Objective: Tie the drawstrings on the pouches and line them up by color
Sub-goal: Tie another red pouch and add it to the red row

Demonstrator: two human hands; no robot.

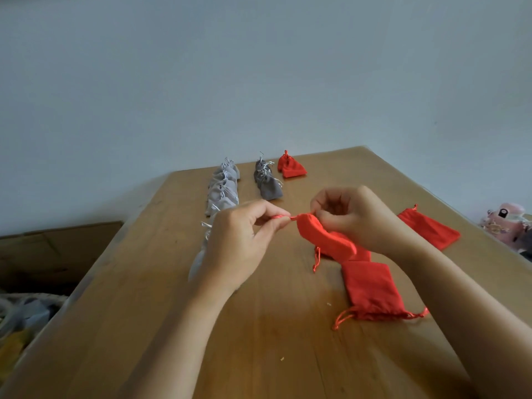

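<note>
- Three rows run away from me on the surface (259, 341): the left row (223, 188) is longest and reaches back behind my left hand (239, 243). The middle row (266, 182) lies just right of it, and the far pair (290, 167) right again.
- The held pouch (325, 237) hangs between my hands, above the surface. My left hand pinches its drawstring (283, 217), and my right hand (354, 217) grips its neck.
- A lower pouch (362, 253) lies under it, with the near pouch (371, 289) before that, closer to me.
- The right pouch (429, 228) lies apart — beyond my right wrist.
- A box (57, 249) stands off the surface to the left.
</note>
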